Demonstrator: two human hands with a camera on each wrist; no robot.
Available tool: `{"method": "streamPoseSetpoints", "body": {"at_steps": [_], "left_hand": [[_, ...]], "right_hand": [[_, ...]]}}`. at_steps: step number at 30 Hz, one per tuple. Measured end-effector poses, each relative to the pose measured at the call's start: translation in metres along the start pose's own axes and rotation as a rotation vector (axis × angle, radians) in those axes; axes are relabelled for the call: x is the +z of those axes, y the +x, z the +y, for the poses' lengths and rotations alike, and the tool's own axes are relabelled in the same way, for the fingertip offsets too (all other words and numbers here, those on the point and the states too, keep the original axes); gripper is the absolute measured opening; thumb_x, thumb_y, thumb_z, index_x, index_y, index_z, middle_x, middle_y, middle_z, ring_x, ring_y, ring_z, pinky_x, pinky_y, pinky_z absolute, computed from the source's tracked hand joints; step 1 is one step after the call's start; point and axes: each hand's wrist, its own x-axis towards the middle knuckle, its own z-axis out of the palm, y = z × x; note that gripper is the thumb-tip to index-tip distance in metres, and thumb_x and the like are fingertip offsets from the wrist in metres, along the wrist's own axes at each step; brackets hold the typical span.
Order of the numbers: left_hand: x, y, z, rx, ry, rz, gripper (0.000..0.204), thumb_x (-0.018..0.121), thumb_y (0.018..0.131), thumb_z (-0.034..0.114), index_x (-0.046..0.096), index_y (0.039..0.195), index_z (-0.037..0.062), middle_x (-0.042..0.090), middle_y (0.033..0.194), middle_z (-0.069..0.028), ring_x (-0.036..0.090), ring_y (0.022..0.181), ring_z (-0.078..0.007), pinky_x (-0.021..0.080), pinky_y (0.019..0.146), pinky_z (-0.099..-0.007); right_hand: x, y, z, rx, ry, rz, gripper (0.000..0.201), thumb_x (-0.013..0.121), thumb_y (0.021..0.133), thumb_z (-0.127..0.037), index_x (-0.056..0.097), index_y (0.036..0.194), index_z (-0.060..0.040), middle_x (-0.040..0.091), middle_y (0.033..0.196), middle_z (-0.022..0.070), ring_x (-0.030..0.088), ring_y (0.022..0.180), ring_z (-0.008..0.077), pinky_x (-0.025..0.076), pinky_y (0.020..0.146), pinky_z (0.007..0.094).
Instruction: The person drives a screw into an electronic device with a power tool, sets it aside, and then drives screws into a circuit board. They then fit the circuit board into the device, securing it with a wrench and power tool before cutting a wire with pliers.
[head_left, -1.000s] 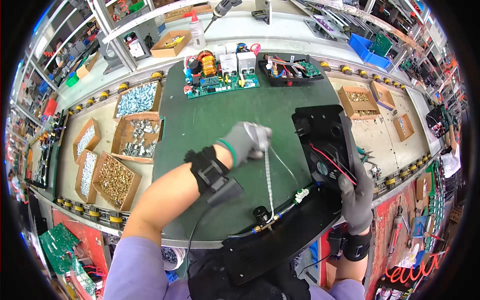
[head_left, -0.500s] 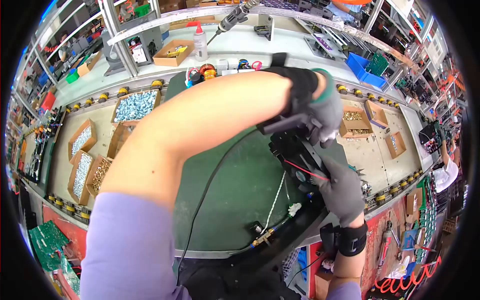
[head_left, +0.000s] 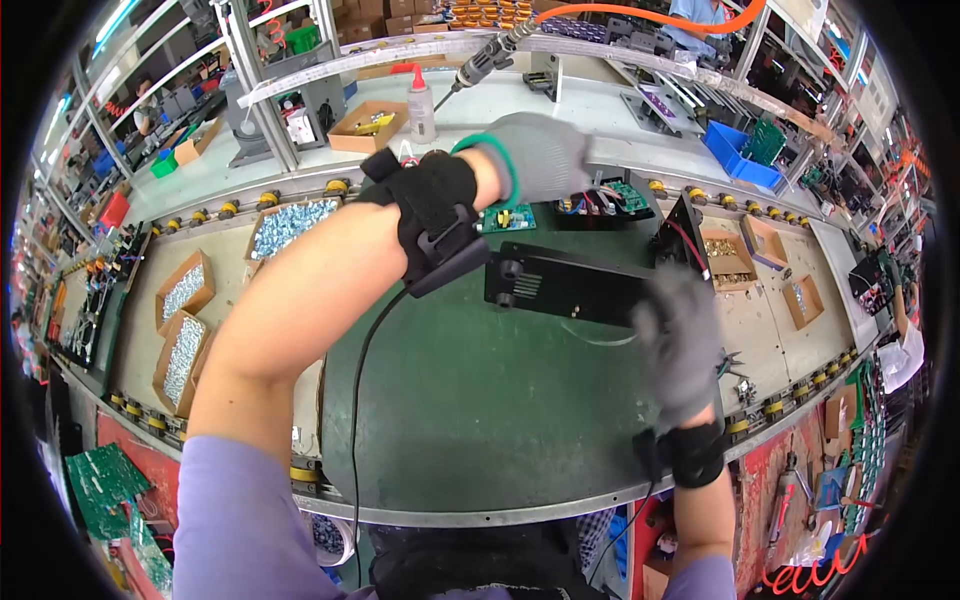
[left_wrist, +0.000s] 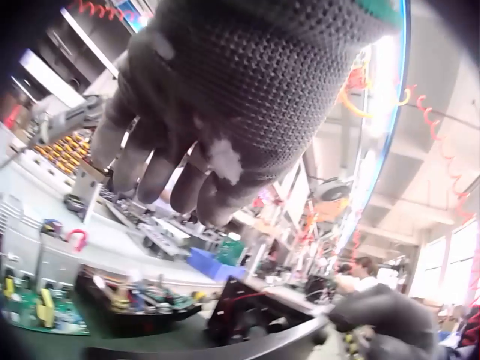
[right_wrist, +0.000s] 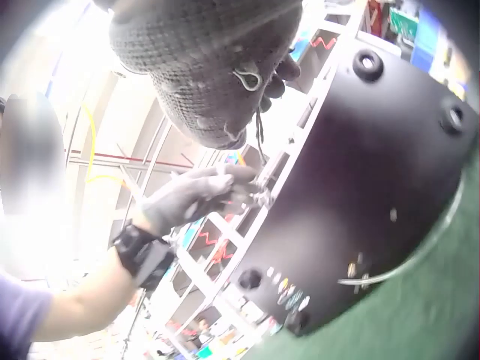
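In the head view my gloved right hand (head_left: 680, 345), blurred, grips the right end of a black metal housing (head_left: 590, 290). The housing stands over the green mat with its rubber feet (head_left: 508, 270) showing; another black panel with a red wire (head_left: 690, 250) rises at its right. Brass fittings (right_wrist: 352, 268) and a pale tube (right_wrist: 450, 217) show at the housing in the right wrist view. My gloved left hand (head_left: 545, 160) hovers over the back of the mat, apart from the housing. Its fingers (left_wrist: 154, 176) hang loosely apart, holding nothing, in the left wrist view.
A circuit board (head_left: 510, 217), partly hidden by my left hand, and a black tray of wired parts (head_left: 610, 200) lie at the mat's back. Cardboard boxes of screws (head_left: 180, 360) stand left. Pliers (head_left: 730, 362) lie right. A power screwdriver (head_left: 488, 60) hangs above the rear bench.
The housing has turned from its open inside facing up to its feet showing, and moved away from my body. My left hand went right to the housing, then back left, off it.
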Motion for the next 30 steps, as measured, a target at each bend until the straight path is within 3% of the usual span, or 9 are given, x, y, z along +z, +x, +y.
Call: {"method": "streamPoseSetpoints", "body": {"at_steps": [3, 5, 10, 14, 17, 19, 20, 23, 30], "left_hand": [[0.047, 0.014, -0.035, -0.12, -0.006, -0.034, 0.035, 0.06, 0.082, 0.034, 0.068, 0.105, 0.0083, 0.069, 0.099, -0.0166, 0.065, 0.096, -0.0344, 0.049, 0.086, -0.0441], [0.069, 0.024, -0.032, -0.155, -0.043, -0.066, 0.04, 0.062, 0.082, 0.039, 0.068, 0.109, 0.0097, 0.069, 0.102, -0.0168, 0.065, 0.098, -0.0338, 0.05, 0.086, -0.0442], [0.084, 0.061, -0.029, -0.053, 0.128, -0.241, 0.049, 0.064, 0.082, 0.042, 0.065, 0.121, 0.0123, 0.066, 0.116, -0.0161, 0.063, 0.105, -0.0347, 0.05, 0.088, -0.0441], [0.061, 0.097, -0.044, 0.042, 0.131, -0.583, 0.049, 0.063, 0.082, 0.032, 0.061, 0.127, 0.0122, 0.067, 0.116, -0.0142, 0.063, 0.108, -0.0313, 0.047, 0.093, -0.0403], [0.05, 0.105, -0.061, 0.008, 0.089, -0.576, 0.049, 0.063, 0.082, 0.032, 0.062, 0.126, 0.0113, 0.066, 0.117, -0.0138, 0.063, 0.107, -0.0307, 0.047, 0.093, -0.0398], [0.043, 0.101, -0.073, -0.135, 0.0, -0.607, 0.051, 0.064, 0.081, 0.033, 0.06, 0.128, 0.0116, 0.067, 0.117, -0.0138, 0.062, 0.109, -0.0301, 0.046, 0.094, -0.0405], [0.053, 0.101, -0.086, -0.138, 0.203, -0.572, 0.055, 0.067, 0.079, 0.035, 0.059, 0.129, 0.0115, 0.063, 0.121, -0.015, 0.06, 0.111, -0.0305, 0.047, 0.093, -0.041], [0.07, 0.085, -0.114, -0.115, 0.255, -0.462, 0.068, 0.073, 0.076, 0.037, 0.052, 0.136, 0.0148, 0.057, 0.123, -0.0171, 0.058, 0.113, -0.0342, 0.048, 0.093, -0.0423], [0.096, 0.066, -0.111, -0.25, 0.265, -0.399, 0.092, 0.081, 0.067, 0.04, 0.037, 0.147, 0.0281, 0.042, 0.136, -0.0222, 0.049, 0.122, -0.0422, 0.046, 0.096, -0.0521]], "right_hand": [[0.007, -0.04, -0.038, 0.036, 0.063, -0.552, 0.044, 0.074, 0.076, -0.026, 0.059, 0.115, -0.0118, 0.057, 0.118, 0.012, 0.056, 0.102, 0.032, 0.045, 0.088, 0.045], [0.021, -0.065, -0.038, 0.029, 0.196, -0.79, 0.051, 0.073, 0.077, -0.034, 0.058, 0.122, -0.0144, 0.055, 0.126, 0.0095, 0.053, 0.11, 0.0315, 0.044, 0.092, 0.0448], [0.02, -0.073, -0.03, 0.143, 0.267, -0.86, 0.052, 0.068, 0.082, -0.04, 0.057, 0.128, -0.0189, 0.05, 0.135, 0.0071, 0.048, 0.117, 0.0333, 0.039, 0.099, 0.0479], [0.022, -0.077, -0.023, 0.146, 0.327, -0.821, 0.051, 0.068, 0.082, -0.041, 0.058, 0.128, -0.0192, 0.05, 0.136, 0.0061, 0.049, 0.116, 0.0332, 0.039, 0.098, 0.0495], [0.021, -0.077, -0.021, 0.159, 0.386, -0.813, 0.051, 0.068, 0.082, -0.042, 0.059, 0.126, -0.0193, 0.05, 0.136, 0.0053, 0.049, 0.115, 0.0328, 0.039, 0.097, 0.0494], [0.021, -0.077, -0.02, 0.158, 0.367, -0.819, 0.05, 0.069, 0.081, -0.042, 0.06, 0.125, -0.0195, 0.051, 0.135, 0.0042, 0.05, 0.114, 0.0322, 0.039, 0.097, 0.0488], [0.022, -0.078, -0.019, 0.153, 0.382, -0.814, 0.05, 0.069, 0.081, -0.042, 0.06, 0.125, -0.0195, 0.051, 0.135, 0.0042, 0.05, 0.114, 0.0322, 0.039, 0.097, 0.0488], [0.022, -0.078, -0.017, 0.147, 0.387, -0.793, 0.05, 0.07, 0.079, -0.042, 0.061, 0.123, -0.0199, 0.052, 0.133, 0.0033, 0.05, 0.113, 0.0309, 0.039, 0.095, 0.0479], [0.023, -0.079, -0.017, 0.156, 0.397, -0.759, 0.049, 0.071, 0.078, -0.041, 0.062, 0.121, -0.0204, 0.053, 0.133, 0.0017, 0.051, 0.112, 0.0288, 0.04, 0.093, 0.0462]]}}
